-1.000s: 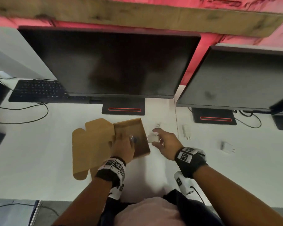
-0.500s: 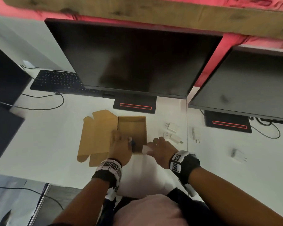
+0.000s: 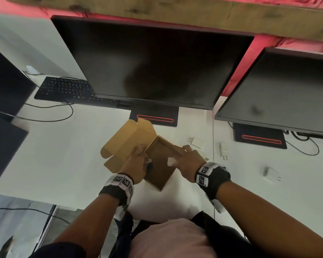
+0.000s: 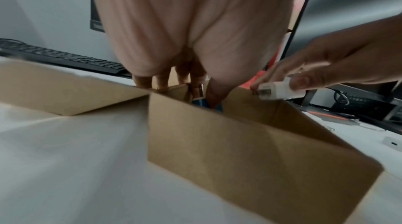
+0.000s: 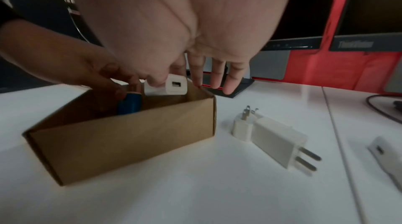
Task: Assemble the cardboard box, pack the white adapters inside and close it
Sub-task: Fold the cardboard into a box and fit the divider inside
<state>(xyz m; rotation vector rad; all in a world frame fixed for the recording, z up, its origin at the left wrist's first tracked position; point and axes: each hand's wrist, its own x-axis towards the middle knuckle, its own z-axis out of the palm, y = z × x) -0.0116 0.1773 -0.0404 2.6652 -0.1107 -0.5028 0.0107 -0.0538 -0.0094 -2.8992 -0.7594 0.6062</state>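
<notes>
The open cardboard box (image 3: 158, 176) lies at an angle on the white desk, its lid flaps (image 3: 127, 140) spread out to the left. My left hand (image 3: 138, 161) reaches over the left wall and grips a blue object (image 5: 129, 104) inside the box (image 5: 121, 138). My right hand (image 3: 185, 161) pinches a white adapter (image 5: 167, 86) between thumb and forefinger, just above the box's open top, its other fingers straight. In the left wrist view that adapter (image 4: 278, 90) hovers over the far wall of the box (image 4: 250, 150).
More white adapters lie on the desk right of the box: two close by (image 5: 241, 129) (image 5: 280, 140) and others farther right (image 3: 224, 148) (image 3: 271, 173). Two monitors (image 3: 153, 62) (image 3: 287, 90) stand behind. A black keyboard (image 3: 67, 89) sits at far left.
My right hand carried the white adapter from the desk at the box's right side to over its opening. The box has turned to a diagonal. My left hand stayed at the left wall.
</notes>
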